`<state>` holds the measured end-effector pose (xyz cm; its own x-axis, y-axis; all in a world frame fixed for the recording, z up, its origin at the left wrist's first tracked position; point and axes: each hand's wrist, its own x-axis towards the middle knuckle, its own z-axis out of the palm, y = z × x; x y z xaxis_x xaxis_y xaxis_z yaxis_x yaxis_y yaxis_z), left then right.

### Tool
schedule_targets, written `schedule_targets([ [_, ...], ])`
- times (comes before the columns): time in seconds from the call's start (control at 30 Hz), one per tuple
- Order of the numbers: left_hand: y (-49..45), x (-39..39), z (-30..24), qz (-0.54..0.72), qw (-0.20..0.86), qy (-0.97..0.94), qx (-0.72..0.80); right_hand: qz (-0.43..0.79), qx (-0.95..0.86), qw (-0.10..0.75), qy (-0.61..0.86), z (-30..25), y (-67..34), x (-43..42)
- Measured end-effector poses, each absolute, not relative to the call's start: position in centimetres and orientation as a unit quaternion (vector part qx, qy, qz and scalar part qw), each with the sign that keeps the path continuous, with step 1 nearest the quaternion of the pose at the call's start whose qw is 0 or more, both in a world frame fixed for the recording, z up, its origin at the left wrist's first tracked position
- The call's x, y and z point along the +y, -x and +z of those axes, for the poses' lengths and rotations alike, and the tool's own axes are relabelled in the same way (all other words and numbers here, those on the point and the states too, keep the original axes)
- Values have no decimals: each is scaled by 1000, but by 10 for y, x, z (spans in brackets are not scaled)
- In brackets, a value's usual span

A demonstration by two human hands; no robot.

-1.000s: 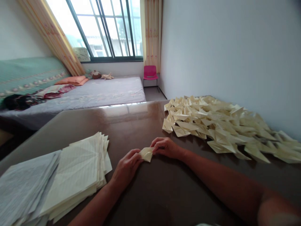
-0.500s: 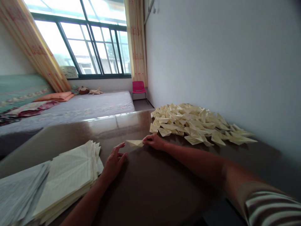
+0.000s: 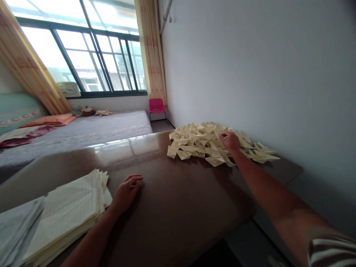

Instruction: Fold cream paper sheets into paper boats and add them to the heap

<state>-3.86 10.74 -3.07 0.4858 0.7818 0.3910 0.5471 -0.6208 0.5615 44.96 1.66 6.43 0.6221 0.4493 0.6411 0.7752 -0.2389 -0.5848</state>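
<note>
My right hand (image 3: pixel 230 141) is over the pile of folded cream paper boats (image 3: pixel 191 137) by the wall. Its fingers are pinched on one paper boat (image 3: pixel 219 129), partly hidden and hard to part from those around it. My left hand (image 3: pixel 127 191) rests on the brown table (image 3: pixel 167 207), its fingers loosely bent and the thumb a little apart, with nothing in it. Beside my left forearm lies a stack of cream paper sheets (image 3: pixel 66 211) with crease lines showing on the top one.
A greyer stack of paper (image 3: pixel 19 222) lies at the left, against the cream one. The white wall (image 3: pixel 250 74) borders the pile. Past the table stand a bed (image 3: pixel 119 128) and a pink chair (image 3: pixel 157 105).
My right hand has carried the paper boat from the middle of the table to the pile at the right. My left hand has lowered slightly. The view has turned a little to the right.
</note>
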Motion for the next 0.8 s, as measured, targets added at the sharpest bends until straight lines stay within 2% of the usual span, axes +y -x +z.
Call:
schedule_targets([
  [0.1,36,100,-28,290,88,-873,382,-179,-418,466,759,65,-432,22],
  [0.2,29,84,-25,256,65,-883,387,-144,-502,465,715,61,-384,35],
  [0.27,22,76,-22,227,59,-890,390,-59,-655,418,626,52,-339,41],
  [0.43,31,76,6,133,88,-907,389,93,-820,328,459,14,-235,45],
  [0.63,135,77,64,61,104,-882,455,158,-829,328,425,-25,-204,57],
  [0.73,179,66,67,-41,126,-826,548,179,-821,334,427,-33,-209,59],
  [0.8,191,58,63,-60,144,-804,574,194,-823,331,419,-34,-211,58],
])
